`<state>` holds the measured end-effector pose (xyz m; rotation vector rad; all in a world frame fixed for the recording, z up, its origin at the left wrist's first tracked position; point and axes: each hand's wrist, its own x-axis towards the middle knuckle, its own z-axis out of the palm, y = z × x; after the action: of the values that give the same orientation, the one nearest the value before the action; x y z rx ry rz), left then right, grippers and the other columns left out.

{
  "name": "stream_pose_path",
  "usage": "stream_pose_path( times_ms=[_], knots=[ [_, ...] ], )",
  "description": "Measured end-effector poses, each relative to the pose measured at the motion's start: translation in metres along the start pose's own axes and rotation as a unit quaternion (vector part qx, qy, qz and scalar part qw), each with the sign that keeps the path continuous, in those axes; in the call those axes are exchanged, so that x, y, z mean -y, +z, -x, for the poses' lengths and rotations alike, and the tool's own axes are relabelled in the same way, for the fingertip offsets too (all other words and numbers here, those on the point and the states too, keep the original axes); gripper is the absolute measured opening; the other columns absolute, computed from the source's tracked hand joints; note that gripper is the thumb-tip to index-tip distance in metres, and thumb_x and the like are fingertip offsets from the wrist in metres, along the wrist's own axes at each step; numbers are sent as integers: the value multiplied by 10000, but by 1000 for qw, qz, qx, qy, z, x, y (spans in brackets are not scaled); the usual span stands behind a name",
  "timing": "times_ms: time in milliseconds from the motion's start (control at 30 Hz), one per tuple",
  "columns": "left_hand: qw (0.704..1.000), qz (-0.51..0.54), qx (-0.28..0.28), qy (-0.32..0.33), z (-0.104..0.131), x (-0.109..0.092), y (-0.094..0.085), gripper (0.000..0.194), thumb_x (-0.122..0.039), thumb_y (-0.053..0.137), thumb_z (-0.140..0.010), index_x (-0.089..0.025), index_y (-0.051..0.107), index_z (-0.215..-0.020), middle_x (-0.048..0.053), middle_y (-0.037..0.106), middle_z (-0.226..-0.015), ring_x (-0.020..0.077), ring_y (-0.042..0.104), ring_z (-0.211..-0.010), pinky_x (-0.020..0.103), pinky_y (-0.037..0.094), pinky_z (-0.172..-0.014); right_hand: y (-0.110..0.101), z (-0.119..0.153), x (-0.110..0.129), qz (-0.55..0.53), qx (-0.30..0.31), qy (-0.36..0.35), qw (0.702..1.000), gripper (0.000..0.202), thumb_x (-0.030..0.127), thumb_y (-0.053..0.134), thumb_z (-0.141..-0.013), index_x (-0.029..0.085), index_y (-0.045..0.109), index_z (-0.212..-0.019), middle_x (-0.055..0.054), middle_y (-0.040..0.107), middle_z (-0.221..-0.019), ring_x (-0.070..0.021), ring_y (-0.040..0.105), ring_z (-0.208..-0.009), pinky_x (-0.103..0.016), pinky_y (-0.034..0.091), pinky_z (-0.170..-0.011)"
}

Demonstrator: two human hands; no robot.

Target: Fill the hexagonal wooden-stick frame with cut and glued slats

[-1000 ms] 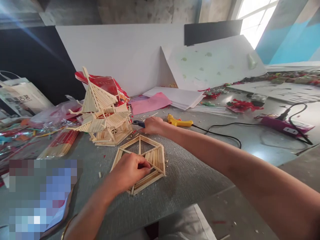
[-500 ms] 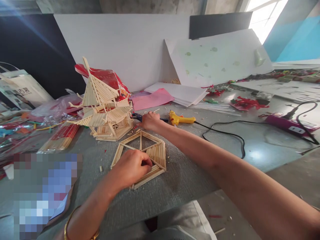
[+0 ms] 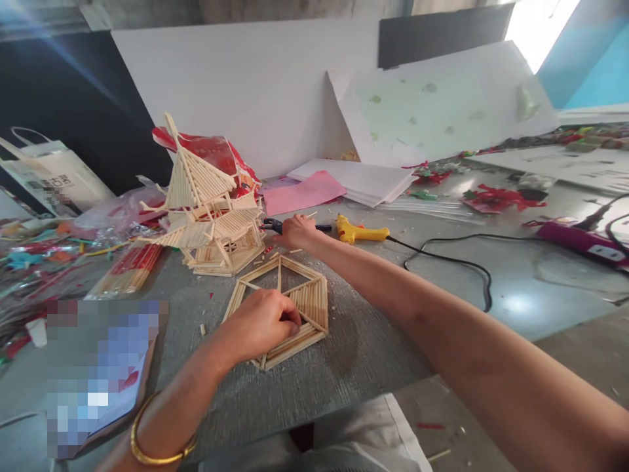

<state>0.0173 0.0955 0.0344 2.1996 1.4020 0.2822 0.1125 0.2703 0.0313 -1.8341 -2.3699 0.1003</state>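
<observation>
- The left hand (image 3: 263,323) rests on the near-left part of the stick panel (image 3: 299,301), fingers curled together and pressing on its slats; whether they pinch a single stick I cannot tell
- The right hand (image 3: 296,231) reaches to the far side of the grey mat (image 3: 344,367) and lies over the pliers (image 3: 272,226), whose dark handles show on either side of it; it looks closed on them, though the fingers are hidden
- The panel lies flat on the mat, near the middle, just near of the stick tower (image 3: 209,210) and apart from it
- The panel is likely very light and brittle: thin sticks glued edge to edge, stiff along the grain but quick to snap or come apart at the joints
- Best held flat by the outer frame, with a palm pressing down on the filled sections, not by the thin spokes in the open half
- The tower looks more fragile again, with eaves that stick out; take it by the base
- Count: one panel, one tower, one pair of pliers, one yellow glue gun (image 3: 361,231) just right of the right hand with its black cord running right, one pink sheet (image 3: 302,191) beyond, one bundle of spare sticks (image 3: 128,270) to the left
</observation>
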Motion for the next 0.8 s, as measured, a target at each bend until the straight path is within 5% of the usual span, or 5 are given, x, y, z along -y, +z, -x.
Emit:
stream_pose_path(
  times_ms=[400,800],
  knots=[
    [999,13,-24,18,2,0,2,158,-168,514,-651,-220,663,-665,-18,652,-631,144,569,-581,233,349,-549,9,-12,23,-7,-15,45,999,558,450,543,-707,118,559,-1156,-214,475,-1231,-359,432,-1107,-548,345,-853],
    [999,-35,-25,27,6,1,4,229,-140,445,-679,-220,659,-692,7,668,-679,167,584,-646,254,340,-576,18,-19,2,1,-64,-29,998,685,615,465,-722,68,563,-1122,-217,504,-1173,-319,449,-1075,-443,349,-870]
  ],
)
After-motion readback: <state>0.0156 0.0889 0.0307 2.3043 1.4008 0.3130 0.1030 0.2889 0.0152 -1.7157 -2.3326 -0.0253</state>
